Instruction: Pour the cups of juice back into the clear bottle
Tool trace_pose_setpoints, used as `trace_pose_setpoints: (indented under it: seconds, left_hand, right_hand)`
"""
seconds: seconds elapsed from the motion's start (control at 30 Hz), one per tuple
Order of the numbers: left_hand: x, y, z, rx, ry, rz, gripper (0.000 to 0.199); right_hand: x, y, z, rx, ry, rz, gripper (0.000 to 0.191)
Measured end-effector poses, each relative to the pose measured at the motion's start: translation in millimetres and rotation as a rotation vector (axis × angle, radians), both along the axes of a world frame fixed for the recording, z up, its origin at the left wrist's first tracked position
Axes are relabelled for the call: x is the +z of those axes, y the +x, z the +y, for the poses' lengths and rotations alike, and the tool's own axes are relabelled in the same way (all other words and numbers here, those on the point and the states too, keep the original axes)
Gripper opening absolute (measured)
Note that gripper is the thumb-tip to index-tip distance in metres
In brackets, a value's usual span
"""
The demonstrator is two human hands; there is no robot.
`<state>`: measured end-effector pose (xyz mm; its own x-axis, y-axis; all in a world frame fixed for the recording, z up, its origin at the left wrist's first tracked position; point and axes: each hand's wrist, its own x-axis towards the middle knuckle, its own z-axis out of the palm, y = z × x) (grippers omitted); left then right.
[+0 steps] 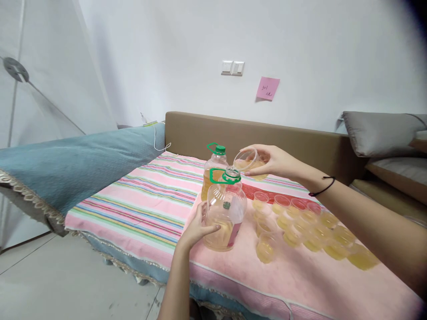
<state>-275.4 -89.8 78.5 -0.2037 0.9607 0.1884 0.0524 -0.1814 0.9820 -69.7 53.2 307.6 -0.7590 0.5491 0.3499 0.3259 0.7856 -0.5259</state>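
My left hand (202,227) is wrapped round the lower side of a clear plastic jug (224,209), which stands uncapped with a green handle ring at its neck and some pale yellow liquid inside. In my right hand (267,161) is a clear plastic cup (247,161), tilted so that its rim meets the jug's mouth. Yellowish liquid shows in the cup. Just behind stands a second jug (208,178) with a green cap and amber liquid. Several clear cups (266,248) of yellow liquid stand in rows to the right.
Under everything lies a pink cloth (213,275) beside a striped cover (133,195). A red strip (248,192) runs behind the cups. A brown backrest (300,138) borders the far side, with a blue-covered armrest (100,155) at left and grey cushions (380,133) at right.
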Motion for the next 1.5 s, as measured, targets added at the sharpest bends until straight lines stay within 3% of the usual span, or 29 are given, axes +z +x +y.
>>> trace_pose_setpoints:
  seconds: [0.57, 0.8, 1.5]
  left_hand:
    - [0.3, -0.6, 0.7, 0.002, 0.013, 0.013, 0.095]
    - [-0.3, -0.4, 2.0, -0.009, 0.003, 0.003, 0.096]
    - [5.4, 2.4, -0.3, -0.016, 0.008, 0.015, 0.098]
  right_hand:
    - [11.9, 0.4, -7.8, 0.005, 0.068, -0.084, 0.057]
    - [15.5, -1.0, -11.1, -0.001, 0.017, -0.102, 0.060]
    - [25.3, -4.4, -5.4, 0.005, 0.083, -0.209, 0.065]
